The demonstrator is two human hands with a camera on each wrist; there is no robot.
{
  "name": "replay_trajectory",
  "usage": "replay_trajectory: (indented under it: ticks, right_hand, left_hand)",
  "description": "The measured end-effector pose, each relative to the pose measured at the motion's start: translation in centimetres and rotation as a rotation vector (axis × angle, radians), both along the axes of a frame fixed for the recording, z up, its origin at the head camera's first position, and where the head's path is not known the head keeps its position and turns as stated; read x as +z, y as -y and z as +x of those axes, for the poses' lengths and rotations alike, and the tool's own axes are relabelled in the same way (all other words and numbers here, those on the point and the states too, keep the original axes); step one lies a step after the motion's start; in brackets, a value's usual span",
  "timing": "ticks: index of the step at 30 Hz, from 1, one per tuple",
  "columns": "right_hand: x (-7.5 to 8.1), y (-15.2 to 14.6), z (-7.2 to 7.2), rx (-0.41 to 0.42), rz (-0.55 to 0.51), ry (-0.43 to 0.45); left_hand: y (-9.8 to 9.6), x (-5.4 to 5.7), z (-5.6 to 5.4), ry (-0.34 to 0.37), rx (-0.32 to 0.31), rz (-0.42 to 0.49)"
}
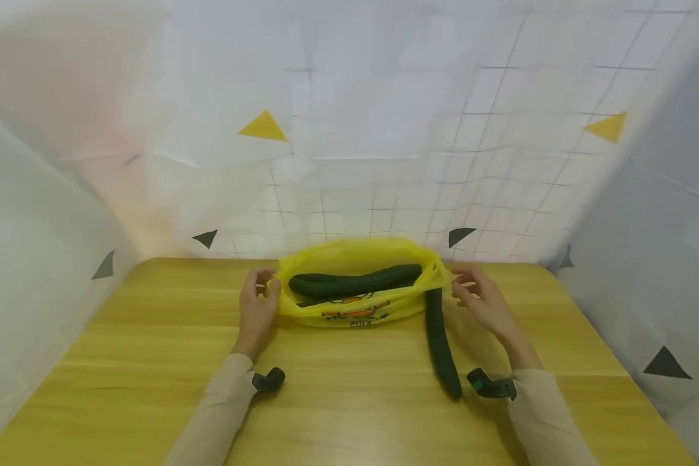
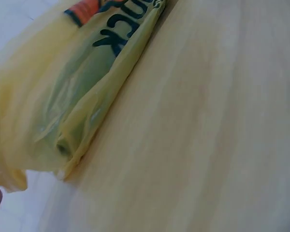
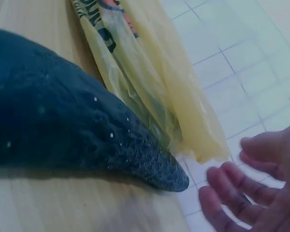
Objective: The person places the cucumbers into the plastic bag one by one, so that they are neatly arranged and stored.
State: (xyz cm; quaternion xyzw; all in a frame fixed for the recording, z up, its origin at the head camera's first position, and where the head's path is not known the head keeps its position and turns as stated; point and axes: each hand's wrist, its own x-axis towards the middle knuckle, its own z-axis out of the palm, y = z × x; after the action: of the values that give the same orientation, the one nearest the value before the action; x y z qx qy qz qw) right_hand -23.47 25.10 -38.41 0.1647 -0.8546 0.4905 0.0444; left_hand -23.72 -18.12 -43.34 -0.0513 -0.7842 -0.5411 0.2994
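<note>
A yellow plastic bag (image 1: 349, 317) with printed lettering and a cartoon lies on the table, its mouth spread open upward. Inside it, dark green cucumbers (image 1: 358, 283) show through the opening. My left hand (image 1: 258, 309) is at the bag's left end, thumb and fingers pinching its edge; the left wrist view has just a sliver of that hand. My right hand (image 1: 482, 304) hovers off the bag's right end, fingers loosely bent and nothing in them. Between that hand and the bag lies another cucumber (image 1: 441, 349), outside, its far tip beside the bag's right corner.
The wood-grain table (image 1: 338, 401) reaches back to a white wall sheet (image 1: 373, 129) with grid lines, close behind the bag. Pale side sheets stand to the left and right. Yellow and dark triangle markers are stuck on the sheets.
</note>
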Motion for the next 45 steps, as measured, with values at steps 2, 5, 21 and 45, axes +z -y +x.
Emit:
replay_trajectory:
  ticks: [2,5,21,45]
  right_hand:
    - [-0.4,-0.3,-0.1,0.024,0.002,0.083]
    - [-0.6,-0.2,0.2,0.043,0.015,0.22]
    - [-1.4,2.4,1.1,0.033,0.301,0.399]
    - [-1.8,2.4,1.1,-0.044,0.28,0.433]
  left_hand:
    - [0.5,0.2,-0.1,-0.073,-0.014,-0.091]
    - [1.3,0.8,0.0,-0.203,-0.024,-0.311]
    - [-0.5,6.7,2.7,0.182,-0.44,-0.926]
    - [-1.5,6.7,2.3,0.116,-0.486,-0.979]
